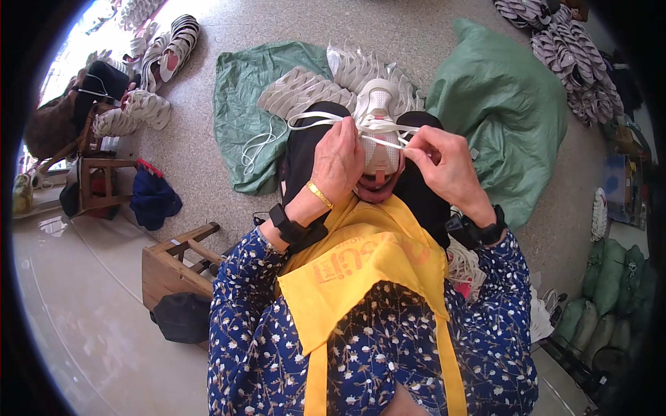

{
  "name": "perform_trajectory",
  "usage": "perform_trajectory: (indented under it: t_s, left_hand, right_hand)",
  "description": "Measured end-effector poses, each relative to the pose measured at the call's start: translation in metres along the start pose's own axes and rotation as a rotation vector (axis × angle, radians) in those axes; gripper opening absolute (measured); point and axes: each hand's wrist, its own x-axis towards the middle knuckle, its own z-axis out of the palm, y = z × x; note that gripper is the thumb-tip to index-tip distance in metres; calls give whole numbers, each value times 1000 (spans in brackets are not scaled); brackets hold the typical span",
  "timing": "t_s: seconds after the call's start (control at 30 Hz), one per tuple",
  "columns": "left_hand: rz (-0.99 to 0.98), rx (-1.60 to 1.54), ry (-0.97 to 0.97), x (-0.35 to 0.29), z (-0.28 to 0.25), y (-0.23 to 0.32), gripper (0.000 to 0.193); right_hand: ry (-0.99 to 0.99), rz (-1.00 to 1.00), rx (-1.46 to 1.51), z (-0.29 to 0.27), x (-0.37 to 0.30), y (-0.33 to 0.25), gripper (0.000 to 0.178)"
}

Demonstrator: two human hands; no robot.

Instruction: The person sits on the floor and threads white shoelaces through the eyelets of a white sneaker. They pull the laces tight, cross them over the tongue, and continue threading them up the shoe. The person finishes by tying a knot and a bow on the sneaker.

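A white mesh sneaker upper (379,158) with a pinkish-brown inner stands between my knees, its toe pointing away from me. White shoelace (380,127) crosses its tongue. My left hand (338,159) is closed at the left side of the upper, fingers pressed on the lace, and a loose length (305,123) loops out over my left knee. On the other side my right hand (444,165) pinches the lace between thumb and fingers, and strands stretch between it and the upper. The exact grip of the left fingertips is partly hidden.
Beyond my knees, rows of nested white uppers (305,91) lie on a green sack (239,104). A full green sack (499,111) stands at the right. Wooden stools (163,277) are on the left, and more bundled uppers (579,73) lie at the far right.
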Motion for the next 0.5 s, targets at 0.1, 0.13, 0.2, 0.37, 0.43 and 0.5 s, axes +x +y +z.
perform_trajectory:
  t_s: [0.1,0.13,0.2,0.37,0.43,0.5]
  left_hand:
    - [-15,-19,-33,2,-2,3,13]
    - [-14,-35,-55,3,-5,4,14]
    - [-28,-70,-71,3,-9,4,14]
    - [-21,-134,-96,8,-10,7,16]
    - [-13,-167,-150,11,-13,10,15]
    - [-29,-291,-185,13,-8,14,14]
  right_hand:
    - [33,7,10,5,-2,0,12]
    - [45,24,52,7,4,5,12]
    - [65,56,133,10,21,22,13]
    - [-105,162,347,6,41,32,14]
    - [-120,172,405,10,43,31,14]
    - [-122,123,417,14,46,35,14]
